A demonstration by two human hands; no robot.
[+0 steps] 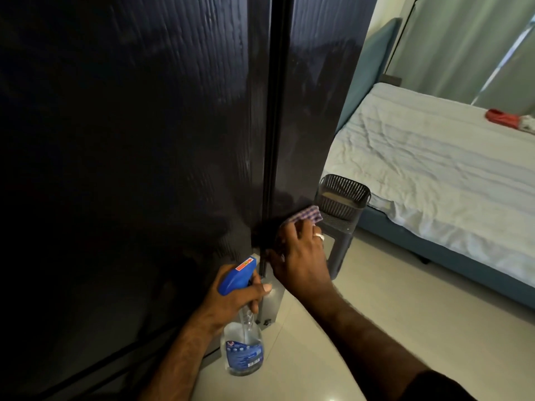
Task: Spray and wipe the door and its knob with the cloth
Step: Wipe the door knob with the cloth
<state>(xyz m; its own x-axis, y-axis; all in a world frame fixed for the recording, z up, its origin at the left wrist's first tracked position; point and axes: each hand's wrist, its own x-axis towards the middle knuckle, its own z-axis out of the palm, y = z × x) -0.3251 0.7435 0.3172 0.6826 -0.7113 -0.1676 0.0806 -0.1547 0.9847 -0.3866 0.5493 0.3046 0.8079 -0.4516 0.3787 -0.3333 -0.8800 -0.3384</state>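
Right hand (pixel 301 256) presses cloth (pixel 305 215) flat-fingered on door (pixel 307 111), left hand (pixel 231 296) grips spray bottle (pixel 244 351); a stray squeeze might wet floor (pixel 390 308)

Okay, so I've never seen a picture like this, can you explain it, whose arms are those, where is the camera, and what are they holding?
There is no machine here. The one picture comes from a camera worn on a person's head, looking forward and down, so the arms are that person's own. The left hand grips a spray bottle with a blue trigger. The right hand presses a checked cloth against the dark door, low down near the floor. No knob shows. Beside the door stands a grey basket, and behind it a bed.
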